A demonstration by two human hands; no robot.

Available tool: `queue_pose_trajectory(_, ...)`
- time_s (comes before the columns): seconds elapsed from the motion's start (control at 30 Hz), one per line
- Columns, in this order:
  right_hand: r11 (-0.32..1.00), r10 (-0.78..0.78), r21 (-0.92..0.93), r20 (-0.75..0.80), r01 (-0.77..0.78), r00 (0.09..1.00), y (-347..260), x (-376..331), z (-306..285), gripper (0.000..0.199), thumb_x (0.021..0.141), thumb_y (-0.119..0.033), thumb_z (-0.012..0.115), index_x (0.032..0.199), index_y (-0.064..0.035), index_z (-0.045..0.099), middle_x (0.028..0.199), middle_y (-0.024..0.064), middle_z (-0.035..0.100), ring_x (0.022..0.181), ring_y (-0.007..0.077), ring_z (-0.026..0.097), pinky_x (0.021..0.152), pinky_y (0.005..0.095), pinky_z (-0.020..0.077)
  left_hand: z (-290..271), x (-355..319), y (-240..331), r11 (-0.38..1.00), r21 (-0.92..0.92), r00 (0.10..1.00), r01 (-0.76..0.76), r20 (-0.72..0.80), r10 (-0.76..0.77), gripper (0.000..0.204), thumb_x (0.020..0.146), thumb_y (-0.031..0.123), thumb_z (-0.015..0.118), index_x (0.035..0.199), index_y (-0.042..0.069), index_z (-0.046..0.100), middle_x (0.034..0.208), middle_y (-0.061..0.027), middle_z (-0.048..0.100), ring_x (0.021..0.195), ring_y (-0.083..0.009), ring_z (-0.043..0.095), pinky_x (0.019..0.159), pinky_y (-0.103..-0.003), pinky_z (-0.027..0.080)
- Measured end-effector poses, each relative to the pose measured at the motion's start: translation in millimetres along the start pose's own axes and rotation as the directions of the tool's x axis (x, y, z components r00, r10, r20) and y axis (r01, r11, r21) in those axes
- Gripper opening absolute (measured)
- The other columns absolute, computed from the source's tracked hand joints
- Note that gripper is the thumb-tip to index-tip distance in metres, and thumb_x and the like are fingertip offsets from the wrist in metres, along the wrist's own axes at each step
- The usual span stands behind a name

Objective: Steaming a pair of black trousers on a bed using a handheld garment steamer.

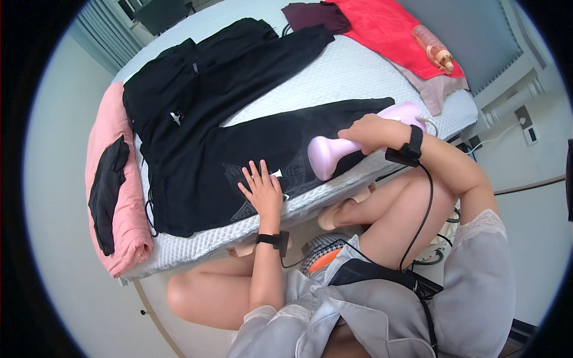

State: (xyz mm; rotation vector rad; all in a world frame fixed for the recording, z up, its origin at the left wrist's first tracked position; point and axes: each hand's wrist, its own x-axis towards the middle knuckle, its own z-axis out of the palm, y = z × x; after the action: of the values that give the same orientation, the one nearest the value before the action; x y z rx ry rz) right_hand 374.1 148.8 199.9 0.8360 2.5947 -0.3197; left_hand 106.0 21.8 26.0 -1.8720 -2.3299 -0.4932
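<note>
My right hand (371, 132) grips a pale pink handheld steamer (334, 152), its head lying on a black garment (268, 155) spread across the white mattress (334, 77). My left hand (262, 188) rests flat, fingers apart, on the same garment near a light printed pattern, just left of the steamer head. Both wrists wear black bands with cables.
More black clothing (197, 83) lies further up the bed. A pink folded cloth (119, 209) with a black piece on it sits at the left edge. A red cloth (394, 33), a dark maroon item (313, 15) and a pinkish bottle (434, 49) lie at the far end.
</note>
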Motion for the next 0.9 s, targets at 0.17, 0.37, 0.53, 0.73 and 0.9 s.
queue_pose_trajectory(0.17, 0.993, 0.088, -0.082, 0.045, -0.084, 0.995, 13.5, -11.5, 5.4, 0.04, 0.062, -0.008, 0.073, 0.097, -0.0081, 0.053, 0.079, 0.0147, 0.065, 0.077, 0.0351, 0.064, 0.064, 0.0436, 0.0496, 2.2, -6.3, 3.1, 0.999, 0.032, 1.0, -0.002, 0.03, 0.001, 0.052, 0.092, 0.033, 0.044, 0.141, 0.016, 0.037, 0.15, -0.0094, 0.025, 0.139, -0.0307, 0.02, 0.108, -0.057, 0.013)
queue_pose_trajectory(0.37, 0.947, 0.32, -0.045, 0.126, -0.317, 0.939, 46.2, -53.6, 8.0, 0.042, 0.059, -0.005, 0.073, 0.098, -0.0084, 0.055, 0.083, 0.0131, 0.066, 0.081, 0.0326, 0.065, 0.066, 0.0424, 0.0504, 2.4, -7.0, 3.6, 1.0, 0.024, 1.0, 0.002, 0.029, -0.003, 0.052, 0.092, 0.032, 0.045, 0.14, 0.016, 0.037, 0.15, -0.0092, 0.025, 0.139, -0.0303, 0.019, 0.109, -0.056, 0.013)
queue_pose_trajectory(0.53, 0.924, 0.378, -0.001, 0.149, -0.382, 0.914, 56.4, -61.6, 11.9, 0.042, 0.059, -0.005, 0.072, 0.098, -0.0087, 0.055, 0.082, 0.0128, 0.066, 0.081, 0.0321, 0.065, 0.066, 0.0421, 0.0504, 4.9, -7.0, 2.6, 1.0, 0.017, 1.0, 0.001, 0.007, -0.001, 0.051, 0.091, 0.031, 0.046, 0.14, 0.016, 0.038, 0.149, -0.0096, 0.027, 0.14, -0.0303, 0.019, 0.108, -0.057, 0.013)
queue_pose_trajectory(0.73, 0.985, 0.17, -0.01, -0.006, -0.17, 0.985, 41.7, -42.8, 9.5, 0.043, 0.06, -0.007, 0.073, 0.097, -0.0094, 0.053, 0.079, 0.0142, 0.064, 0.078, 0.0351, 0.063, 0.066, 0.0437, 0.049, 3.6, -1.9, 4.1, 0.999, 0.044, 1.0, 0.0, 0.031, -0.001, 0.051, 0.091, 0.029, 0.045, 0.139, 0.015, 0.039, 0.149, -0.0104, 0.028, 0.139, -0.0312, 0.02, 0.107, -0.059, 0.014)
queue_pose_trajectory(0.9, 0.997, 0.071, 0.014, 0.059, -0.072, 0.996, 21.1, -13.1, 14.9, 0.042, 0.061, -0.008, 0.073, 0.098, -0.0078, 0.052, 0.08, 0.0137, 0.065, 0.078, 0.0353, 0.063, 0.066, 0.0441, 0.0489, 4.7, -5.1, 5.8, 0.999, 0.047, 0.999, -0.006, 0.045, 0.004, 0.05, 0.091, 0.029, 0.045, 0.139, 0.015, 0.039, 0.149, -0.0104, 0.027, 0.138, -0.0318, 0.021, 0.107, -0.059, 0.016)
